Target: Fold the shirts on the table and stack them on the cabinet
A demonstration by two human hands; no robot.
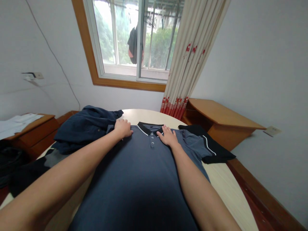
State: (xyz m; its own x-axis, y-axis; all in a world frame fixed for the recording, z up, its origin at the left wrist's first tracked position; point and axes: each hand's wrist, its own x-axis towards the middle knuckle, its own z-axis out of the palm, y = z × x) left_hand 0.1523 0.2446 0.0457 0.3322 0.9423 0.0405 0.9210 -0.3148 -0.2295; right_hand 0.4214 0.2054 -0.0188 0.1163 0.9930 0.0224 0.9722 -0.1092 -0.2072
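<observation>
A dark grey polo shirt with a black, white-edged collar lies spread front up, its collar at the far end. At its left shoulder in view is my left hand, fingers bunched and closed on the cloth with the thumb toward the collar. My right hand rests open beside the button placket, fingers apart, touching the collar's right side. The shirt's right sleeve, black with a white stripe, stretches toward the table edge. My left hand and forearm partly hide the other sleeve.
A dark navy garment lies heaped on the left of the pale round table. A wooden desk stands at the right behind it. Left is a wooden cabinet with white cloth or paper on top. A curtain hangs by the window.
</observation>
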